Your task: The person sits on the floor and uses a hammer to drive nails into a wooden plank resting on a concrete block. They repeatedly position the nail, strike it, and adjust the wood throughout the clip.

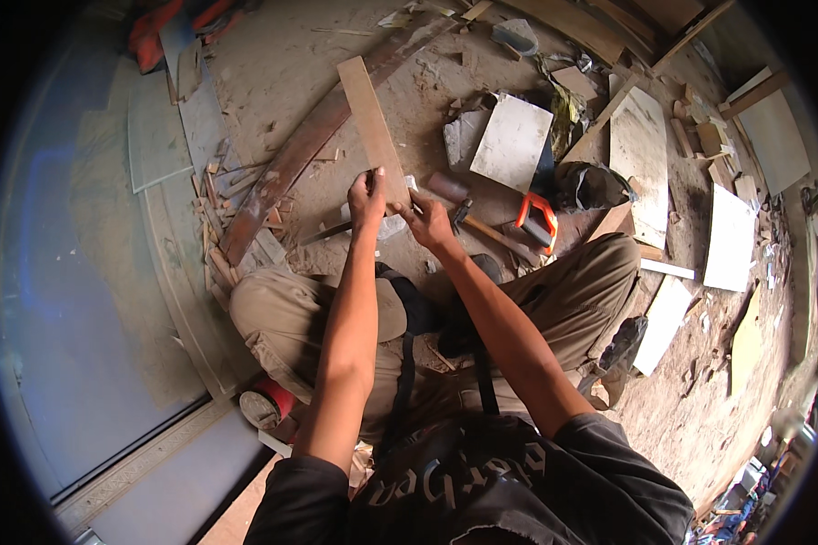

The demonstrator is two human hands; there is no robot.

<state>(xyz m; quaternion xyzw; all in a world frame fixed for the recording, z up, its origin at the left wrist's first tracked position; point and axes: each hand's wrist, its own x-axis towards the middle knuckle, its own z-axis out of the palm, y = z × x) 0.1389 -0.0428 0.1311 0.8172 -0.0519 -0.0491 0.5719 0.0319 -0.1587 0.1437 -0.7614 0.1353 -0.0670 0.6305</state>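
A flat, light brown strip of wood [369,107] is held up in front of me, its long end pointing away and slightly left. My left hand [366,195] is closed round its left edge near the lower end. At the lower right corner, my right hand [425,221] grips the strip with the fingers bent. Just right of that hand a hammer [482,227] with a wooden handle lies on the ground. Beyond it is a saw with an orange handle [538,221]. A dark reddish wooden beam [291,163] lies on the ground behind the strip.
White boards [513,141] and wood offcuts are strewn to the right, around a black bucket-like container [593,186]. A blue-grey panel [100,291] covers the left side. By my left knee sits a red can [268,401]. Small wood scraps [223,195] line the beam.
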